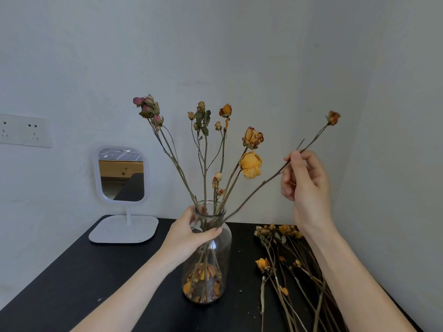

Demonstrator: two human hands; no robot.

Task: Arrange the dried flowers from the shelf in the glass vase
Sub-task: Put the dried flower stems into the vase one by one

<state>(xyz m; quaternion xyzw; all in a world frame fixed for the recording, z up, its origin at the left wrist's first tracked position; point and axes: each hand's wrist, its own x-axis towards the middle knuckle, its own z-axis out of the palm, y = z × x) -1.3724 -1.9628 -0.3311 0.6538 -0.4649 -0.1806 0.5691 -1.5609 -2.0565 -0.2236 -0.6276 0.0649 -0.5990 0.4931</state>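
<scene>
The clear glass bottle-shaped vase (pixel 217 250) stood just below the middle of the frame on the black tabletop (pixel 96 271), with orange fallen petals (pixel 201 279) heaped at its bottom. Several dried flowers stood in it, fanning upward: pink rosebuds (pixel 147 107) toward the upper left, small pale buds (pixel 201 105) in the centre, and two yellow-orange roses (pixel 250 164) leaning right. Your left hand (pixel 189 236) gripped the vase at its neck and shoulder, thumb curled across the front of the glass. Your right hand (pixel 306 185), raised in the right of the frame, pinched a long thin dried stem (pixel 254 190) between thumb and fingertips. Its lower end sat in the vase mouth and it slanted up to the right, ending in a small orange bud (pixel 333 117). A loose bunch of dried flowers (pixel 287 267) lay flat on the tabletop at the lower right, beside the vase. At the left stood a white-framed mirror on a stand (pixel 123 178), and a white wall socket (pixel 24 130) sat at the far left edge.
</scene>
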